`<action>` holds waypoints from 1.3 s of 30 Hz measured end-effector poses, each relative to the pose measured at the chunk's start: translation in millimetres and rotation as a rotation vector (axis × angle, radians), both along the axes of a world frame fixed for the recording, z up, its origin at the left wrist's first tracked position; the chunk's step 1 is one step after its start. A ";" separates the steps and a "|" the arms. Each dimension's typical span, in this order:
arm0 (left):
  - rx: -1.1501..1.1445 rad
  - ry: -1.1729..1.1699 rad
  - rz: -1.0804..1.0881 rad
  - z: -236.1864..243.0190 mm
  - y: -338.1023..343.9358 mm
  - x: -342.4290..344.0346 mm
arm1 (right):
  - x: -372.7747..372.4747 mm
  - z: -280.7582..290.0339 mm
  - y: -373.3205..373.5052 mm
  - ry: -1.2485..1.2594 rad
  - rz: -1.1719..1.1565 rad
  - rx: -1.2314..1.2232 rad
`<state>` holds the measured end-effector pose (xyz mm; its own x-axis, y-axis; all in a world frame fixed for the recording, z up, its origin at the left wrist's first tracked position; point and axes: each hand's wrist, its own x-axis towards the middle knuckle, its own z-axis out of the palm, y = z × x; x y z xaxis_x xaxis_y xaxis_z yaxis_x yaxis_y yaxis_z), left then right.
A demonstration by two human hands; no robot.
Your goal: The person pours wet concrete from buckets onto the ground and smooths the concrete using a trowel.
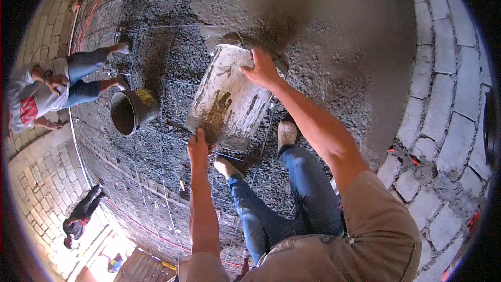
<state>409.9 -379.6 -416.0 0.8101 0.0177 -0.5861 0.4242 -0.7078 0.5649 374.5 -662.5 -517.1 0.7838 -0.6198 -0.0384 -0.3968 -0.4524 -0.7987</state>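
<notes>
A white bucket smeared with grey cement lies tilted in front of me, its rim end pointing away toward wet concrete. My left hand grips the bucket's near end, at the base edge, with some fingers hidden behind it. Up at the far end, my right hand holds the side close to the rim, thumb and a finger showing on the white wall. The bucket's inside is hidden from me. Fresh grey concrete spreads beyond and to the right of the rim, partly blurred.
Wire mesh or strings cross the dark gravel floor. A black bucket lies on its side at left, near a person in jeans. Another person stands farther off. A block wall runs along the right.
</notes>
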 end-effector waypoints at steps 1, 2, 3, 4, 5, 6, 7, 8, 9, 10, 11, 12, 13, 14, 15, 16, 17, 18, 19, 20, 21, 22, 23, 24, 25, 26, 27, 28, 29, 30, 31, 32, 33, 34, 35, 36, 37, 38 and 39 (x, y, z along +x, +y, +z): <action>-0.030 0.001 -0.011 2.6 -3.3 4.6 | 1.6 -0.8 -0.9 -0.046 -0.040 -0.052; -0.063 0.003 -0.021 4.8 -6.8 9.4 | 2.4 -1.6 -5.7 -0.044 -0.043 -0.045; 0.096 -0.062 -0.170 7.5 -9.7 16.3 | 3.0 -2.4 -13.3 -0.044 -0.054 0.015; 0.101 -0.061 -0.167 12.7 -14.7 20.2 | 3.4 -0.2 -18.7 -0.048 -0.062 0.074; 0.094 -0.119 -0.219 16.5 -17.0 24.8 | 3.3 5.8 -19.4 -0.053 -0.052 0.082; 0.087 -0.176 -0.270 17.0 -18.4 30.4 | 0.1 12.6 -19.6 -0.008 -0.102 0.172; 0.222 -0.290 -0.389 15.7 -23.7 40.1 | -3.8 17.0 -22.9 0.039 -0.154 0.255; 0.225 -0.294 -0.380 17.2 -25.6 45.9 | -5.9 12.4 -23.9 0.035 -0.146 0.256; 0.158 -0.325 -0.441 20.1 -25.9 50.9 | -7.6 6.2 -22.8 -0.025 -0.191 0.259; 0.085 -0.355 -0.505 22.6 -31.0 57.7 | -9.8 2.1 -26.0 -0.083 -0.242 0.258; 0.248 -0.262 -0.456 28.1 -36.6 67.9 | -12.6 4.4 -24.9 -0.037 -0.249 0.270; 0.255 -0.266 -0.446 32.1 -42.0 75.9 | -13.4 3.8 -21.6 -0.041 -0.237 0.276; 0.292 -0.363 -0.535 31.6 -52.1 82.0 | -18.4 -1.5 -23.6 -0.104 -0.287 0.277; 0.342 -0.459 -0.621 37.5 -57.0 88.0 | -20.5 0.0 -19.5 -0.166 -0.332 0.289; 0.351 -0.458 -0.613 44.9 -60.3 94.4 | -24.0 1.9 -16.4 -0.208 -0.336 0.320; 0.352 -0.539 -0.694 53.6 -71.4 99.4 | -24.1 2.9 -15.6 -0.208 -0.332 0.319; 0.355 -0.612 -0.776 64.6 -79.0 102.4 | -25.8 4.2 -11.5 -0.234 -0.387 0.353; 0.356 -0.603 -0.773 75.9 -85.8 104.6 | -28.0 5.4 -7.4 -0.259 -0.443 0.387; 0.344 -0.635 -0.806 88.9 -95.9 108.0 | -28.6 6.5 -6.6 -0.162 -0.461 0.422; 0.339 -0.665 -0.836 102.2 -101.7 112.1 | -25.1 9.4 -3.4 -0.161 -0.455 0.426; 0.344 -0.662 -0.832 113.1 -107.0 118.5 | -20.1 11.4 -0.2 -0.237 -0.477 0.444; 0.401 -0.696 -0.866 126.3 -109.7 125.6 | -13.3 16.6 4.3 -0.314 -0.496 0.467; 0.455 -0.722 -0.904 137.7 -111.6 130.3 | -5.7 22.9 6.7 -0.291 -0.478 0.394; 0.462 -0.711 -0.901 150.7 -112.6 133.1 | 0.0 29.3 14.6 -0.282 -0.473 0.402; 0.443 -0.744 -0.901 155.5 -116.3 134.8 | 3.9 38.1 17.1 -0.291 -0.517 0.425; 0.434 -0.784 -0.901 163.7 -118.7 138.5 | 9.8 50.7 17.4 -0.310 -0.560 0.456; 0.453 -0.771 -0.894 173.6 -115.2 141.1 | 17.7 67.3 18.1 -0.316 -0.544 0.634; 0.490 -0.830 -0.918 178.6 -119.0 144.8 | 22.5 60.0 19.5 -0.388 -0.536 0.611; 0.543 -0.897 -0.934 182.6 -122.2 150.8 | 27.9 54.1 27.4 -0.439 -0.533 0.557; 0.557 -0.894 -0.921 185.6 -127.0 156.4 | 33.8 48.1 34.3 -0.491 -0.529 0.503; 0.530 -0.932 -0.963 191.6 -128.3 155.8 | 36.8 48.1 35.6 -0.446 -0.552 0.623; 0.501 -0.985 -0.998 194.2 -131.1 160.0 | 47.4 44.9 31.2 -0.411 -0.570 0.736; 0.517 -0.980 -0.984 198.4 -131.6 165.3 | 47.7 43.2 41.6 -0.514 -0.538 0.769; 0.531 -0.995 -1.031 199.6 -134.3 170.6 | 54.3 43.2 38.5 -0.509 -0.524 0.770; 0.547 -0.997 -1.083 207.0 -135.9 169.2 | 58.1 49.7 35.9 -0.523 -0.531 0.814; 0.552 -0.983 -1.073 213.4 -138.5 162.4 | 59.6 54.2 35.7 -0.538 -0.538 0.856; 0.501 -1.041 -1.009 221.6 -147.5 153.4 | 63.3 54.1 35.0 -0.559 -0.551 0.866; 0.459 -1.088 -0.948 230.5 -149.1 149.0 | 66.4 55.2 35.3 -0.585 -0.514 0.898; 0.437 -1.014 -0.917 236.1 -147.3 153.8 | 69.7 56.0 39.4 -0.542 -0.507 0.947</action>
<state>563.7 -527.0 -179.9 0.6912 -0.7055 0.1569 -0.7155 -0.6985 0.0110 444.2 -623.2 -461.2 0.5145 -0.7659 -0.3856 0.1304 0.5143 -0.8476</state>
